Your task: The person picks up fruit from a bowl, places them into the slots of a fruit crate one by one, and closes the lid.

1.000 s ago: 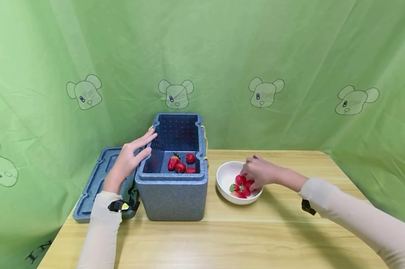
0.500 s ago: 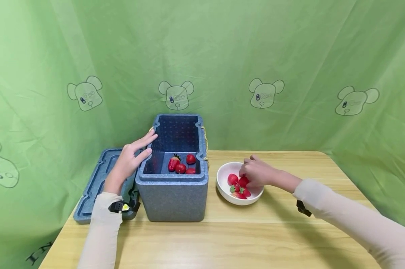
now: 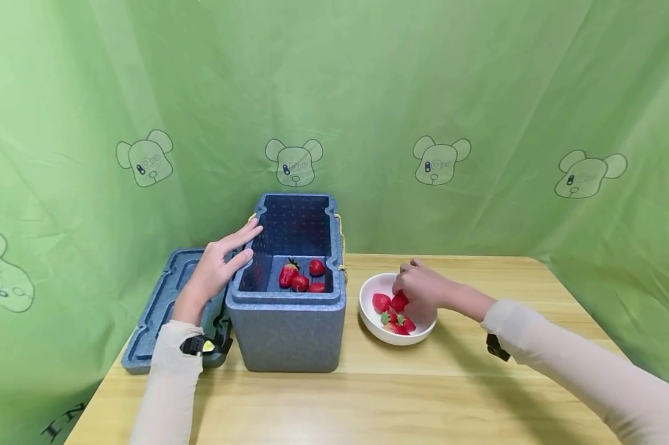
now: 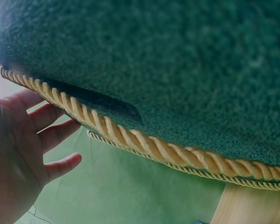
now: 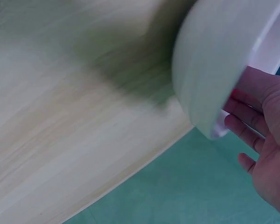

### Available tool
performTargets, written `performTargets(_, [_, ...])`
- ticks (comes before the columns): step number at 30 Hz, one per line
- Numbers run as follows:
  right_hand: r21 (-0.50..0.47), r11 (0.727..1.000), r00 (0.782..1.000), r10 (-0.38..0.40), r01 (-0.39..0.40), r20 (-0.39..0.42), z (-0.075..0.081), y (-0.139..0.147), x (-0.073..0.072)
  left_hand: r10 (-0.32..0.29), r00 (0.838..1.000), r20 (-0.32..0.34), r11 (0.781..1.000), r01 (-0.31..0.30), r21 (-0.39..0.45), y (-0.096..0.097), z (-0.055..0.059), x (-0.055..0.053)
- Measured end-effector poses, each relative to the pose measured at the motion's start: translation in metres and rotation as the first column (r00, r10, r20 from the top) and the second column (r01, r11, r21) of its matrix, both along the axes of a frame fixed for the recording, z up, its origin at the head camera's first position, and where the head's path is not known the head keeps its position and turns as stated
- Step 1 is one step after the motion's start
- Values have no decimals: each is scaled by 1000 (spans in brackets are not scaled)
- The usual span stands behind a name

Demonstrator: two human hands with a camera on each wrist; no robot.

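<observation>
Box [image 3: 286, 339], ctr-left; bowl [image 3: 370, 322], frame-right of it. L hand [image 3: 214, 266] on box's left rim, fingers spread. R hand [image 3: 425, 288] nearer bowl; strawberry [image 3: 399, 303] in bowl, just frame-left, below fingertips; long axis hidden, can't tell if clamped.

Site type: a draped booth, most like a recording set; the kind of building around it cannot be determined. Green cloth [image 3: 367, 80] hangs behind the surface [image 3: 401, 408] and along both sides, forming the enclosure. The cloth shows creases and carries a printed row of bear heads [image 3: 295, 165], with dark letters [image 3: 63, 421] at lower left. The surface is flat, with a light wood grain. Black devices [image 3: 497, 347] are worn at both sleeves [image 3: 584, 383]. Both wrist views also show green cloth beyond the surface.
</observation>
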State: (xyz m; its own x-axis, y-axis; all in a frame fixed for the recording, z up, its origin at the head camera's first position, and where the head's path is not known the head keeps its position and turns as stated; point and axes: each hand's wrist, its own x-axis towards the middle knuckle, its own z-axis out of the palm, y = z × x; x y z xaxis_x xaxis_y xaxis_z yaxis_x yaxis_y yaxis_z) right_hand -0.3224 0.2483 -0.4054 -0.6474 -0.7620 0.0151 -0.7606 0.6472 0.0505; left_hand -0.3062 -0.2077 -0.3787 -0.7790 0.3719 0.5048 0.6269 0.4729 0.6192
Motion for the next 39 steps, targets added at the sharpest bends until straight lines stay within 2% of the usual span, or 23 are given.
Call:
performTargets(9, [-46,998,999,-36,37,19,20,2,2,3,1000,-13,1000,-3,-3,1,0,1])
performTargets(25, [-177,977,992,-114,123,61,50,-3,-8,0,1000,-21,1000,0,-10,0,1,0])
performTargets(39, [-335,925,984,-164,180,76,78,3,-11,-6,1000,-14,1000,6,-1,0,-1,-1])
